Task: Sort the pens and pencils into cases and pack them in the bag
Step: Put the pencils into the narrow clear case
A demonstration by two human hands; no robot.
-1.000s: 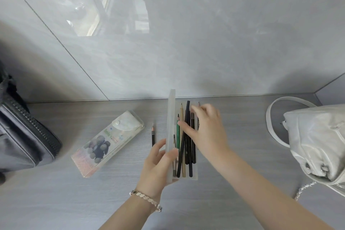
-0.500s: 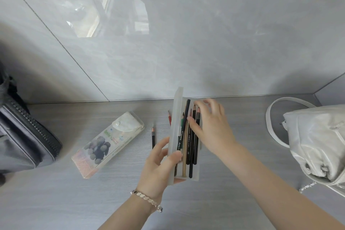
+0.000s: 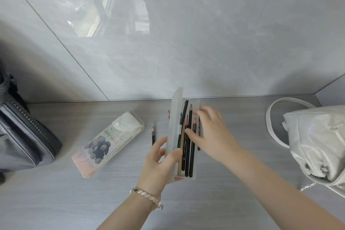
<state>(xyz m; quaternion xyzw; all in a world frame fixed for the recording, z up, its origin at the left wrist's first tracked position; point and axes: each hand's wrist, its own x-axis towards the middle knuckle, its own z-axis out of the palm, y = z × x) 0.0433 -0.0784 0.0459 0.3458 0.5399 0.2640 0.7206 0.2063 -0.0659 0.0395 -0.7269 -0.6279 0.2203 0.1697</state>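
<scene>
A translucent hinged case lies open at the middle of the table, its lid standing upright. Several pencils and pens lie inside it. My left hand grips the lid from the near end, thumb on its inner face. My right hand rests flat over the pencils, fingers spread and touching them. A loose dark pencil lies on the table left of the case, and a red tip shows behind the lid. A printed soft case with a snap flap lies further left.
A white leather bag with a strap sits at the right edge. A dark grey zipped bag sits at the left edge. A glossy grey wall rises right behind the table.
The case lid has tilted further open to the left. My right hand has slid to the right across the pencils, which lie more spread out in the case.
</scene>
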